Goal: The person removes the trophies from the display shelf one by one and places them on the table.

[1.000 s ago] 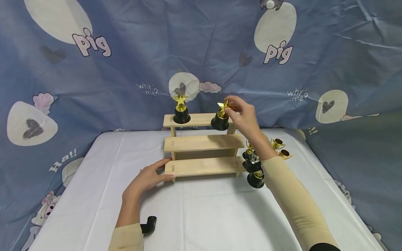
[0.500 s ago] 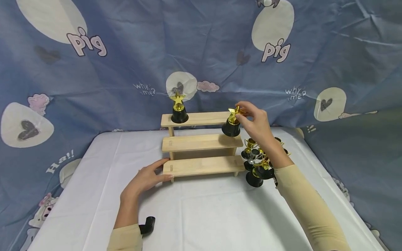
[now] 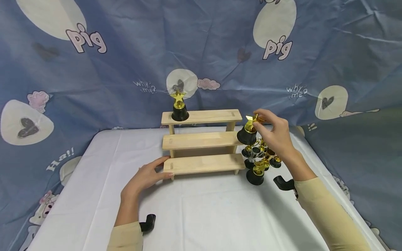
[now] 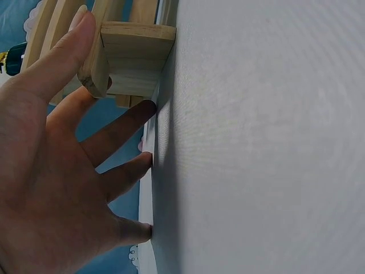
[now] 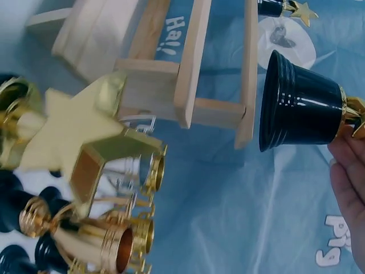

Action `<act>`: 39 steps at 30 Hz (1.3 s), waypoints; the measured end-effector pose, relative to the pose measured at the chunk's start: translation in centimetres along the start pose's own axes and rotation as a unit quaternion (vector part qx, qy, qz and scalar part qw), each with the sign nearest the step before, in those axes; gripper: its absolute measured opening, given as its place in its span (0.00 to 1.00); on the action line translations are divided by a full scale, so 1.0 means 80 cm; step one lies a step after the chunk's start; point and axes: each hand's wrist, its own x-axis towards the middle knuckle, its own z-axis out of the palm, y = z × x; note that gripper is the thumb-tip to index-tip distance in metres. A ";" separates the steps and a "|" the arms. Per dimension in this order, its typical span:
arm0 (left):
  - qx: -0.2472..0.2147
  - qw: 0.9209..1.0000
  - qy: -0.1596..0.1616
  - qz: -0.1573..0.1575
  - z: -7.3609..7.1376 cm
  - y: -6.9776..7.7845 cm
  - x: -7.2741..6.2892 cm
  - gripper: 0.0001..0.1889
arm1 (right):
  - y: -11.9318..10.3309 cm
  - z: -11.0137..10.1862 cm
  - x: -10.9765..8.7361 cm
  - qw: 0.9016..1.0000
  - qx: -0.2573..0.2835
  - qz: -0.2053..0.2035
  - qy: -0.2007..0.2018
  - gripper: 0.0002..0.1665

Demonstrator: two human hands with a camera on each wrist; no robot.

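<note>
My right hand (image 3: 277,136) pinches the gold star top of a small trophy (image 3: 246,136) with a black base. It holds this trophy in the air off the right end of the three-step wooden stand (image 3: 204,164). The right wrist view has the black base (image 5: 302,103) tilted on its side, with fingertips at the gold neck. At the stand's left end, my left hand (image 3: 144,179) holds the lowest step between thumb and index finger. Its other fingers are spread, their tips at the tablecloth (image 4: 256,142). Another star trophy (image 3: 180,113) stands on the top step's left end.
Several small cup trophies, gold and silver (image 3: 255,152), cluster on the table right of the stand. A star trophy (image 3: 255,177) stands at their front. A blue patterned cloth (image 3: 125,69) hangs behind the white-covered table.
My right hand has carried the star trophy right and down, from the top step's right end to above the cup trophies. The left hand stays at the stand.
</note>
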 end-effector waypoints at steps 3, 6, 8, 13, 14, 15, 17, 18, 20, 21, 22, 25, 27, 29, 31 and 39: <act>0.000 1.000 0.002 0.003 -0.001 0.000 0.000 0.47 | 0.003 -0.008 -0.009 1.000 -0.013 -0.003 0.008 0.20; 0.000 1.000 0.004 0.004 -0.001 0.000 0.000 0.47 | 0.008 -0.015 -0.018 1.000 -0.027 -0.006 0.012 0.20; 0.000 1.000 0.005 0.004 -0.001 0.001 0.000 0.47 | 0.011 -0.018 -0.024 0.999 -0.030 -0.006 0.016 0.20; -0.004 1.000 0.005 0.001 0.000 0.002 0.000 0.47 | 0.016 -0.026 -0.038 0.999 -0.025 0.003 0.026 0.21; -0.004 1.000 0.004 0.001 0.001 0.002 0.000 0.47 | 0.017 -0.028 -0.040 0.999 -0.023 0.003 0.028 0.21; -0.006 1.000 0.004 -0.001 0.001 0.002 0.000 0.47 | 0.018 -0.029 -0.042 0.999 -0.023 0.003 0.030 0.21; -0.007 1.000 0.004 -0.003 0.001 0.002 0.000 0.47 | 0.020 -0.033 -0.048 0.999 -0.024 0.003 0.033 0.21; -0.006 1.000 0.004 -0.002 0.001 0.003 -0.001 0.47 | 0.021 -0.034 -0.050 0.999 -0.026 0.003 0.035 0.22; -0.008 1.000 0.004 -0.003 0.002 0.003 -0.001 0.47 | 0.024 -0.038 -0.055 0.999 -0.028 0.007 0.037 0.22; -0.008 1.000 0.004 -0.004 0.002 0.003 -0.001 0.47 | 0.026 -0.039 -0.058 0.999 -0.031 0.011 0.038 0.22; -0.006 1.000 0.004 -0.003 0.002 0.002 0.000 0.47 | 0.027 -0.041 -0.061 0.999 -0.032 0.017 0.040 0.22; -0.003 1.000 0.006 -0.005 0.002 0.002 0.001 0.47 | 0.034 -0.047 -0.070 0.998 -0.034 0.036 0.048 0.21; -0.001 1.000 0.005 -0.005 0.003 0.001 0.001 0.48 | 0.039 -0.051 -0.076 0.997 -0.036 0.048 0.054 0.21; -0.001 1.000 0.004 -0.006 0.003 0.001 0.001 0.48 | 0.043 -0.055 -0.082 0.996 -0.036 0.058 0.059 0.21; 0.000 1.000 0.002 -0.008 0.002 0.001 0.000 0.48 | 0.047 -0.058 -0.087 0.995 -0.035 0.065 0.060 0.21; -0.007 1.000 0.001 -0.009 0.001 0.003 0.000 0.48 | 0.058 -0.065 -0.104 0.995 -0.033 0.075 0.065 0.21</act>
